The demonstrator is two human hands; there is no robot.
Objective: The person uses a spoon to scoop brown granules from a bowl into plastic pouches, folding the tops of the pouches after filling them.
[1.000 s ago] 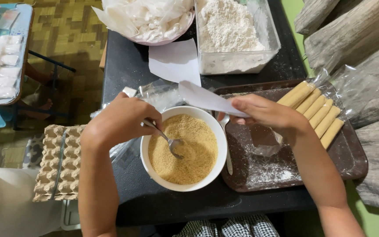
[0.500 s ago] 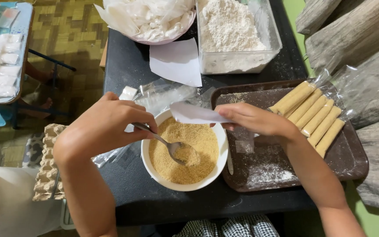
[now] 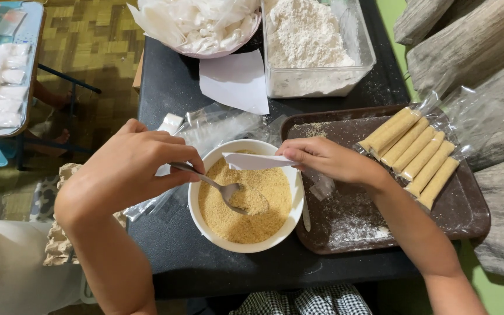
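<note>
A white bowl [image 3: 196, 201] of golden-brown crumbs [image 3: 251, 224] stands on the black table [image 3: 173, 256]. My left hand [image 3: 132, 166] grips a metal spoon [image 3: 223, 188] whose heaped bowl rests in the crumbs. Over the bowl's far rim my right hand [image 3: 328, 158] pinches a folded white paper [image 3: 255, 161], held flat with a small clear plastic bag hanging under the fingers. On the brown tray [image 3: 351, 227] to the right lie several filled, crumb-coloured plastic tubes [image 3: 415, 154].
A clear tub of white flour [image 3: 310, 41] and a bowl of white wrappers [image 3: 196, 26] stand at the table's far edge, with a white paper sheet [image 3: 237, 81] before them. Loose plastic bags [image 3: 217, 125] lie behind the bowl. An egg carton [image 3: 59, 233] sits at left.
The spoon has dug deeper into the crumbs and now carries a heap. My right hand has lowered the paper to the bowl's rim, and the view has shifted slightly.
</note>
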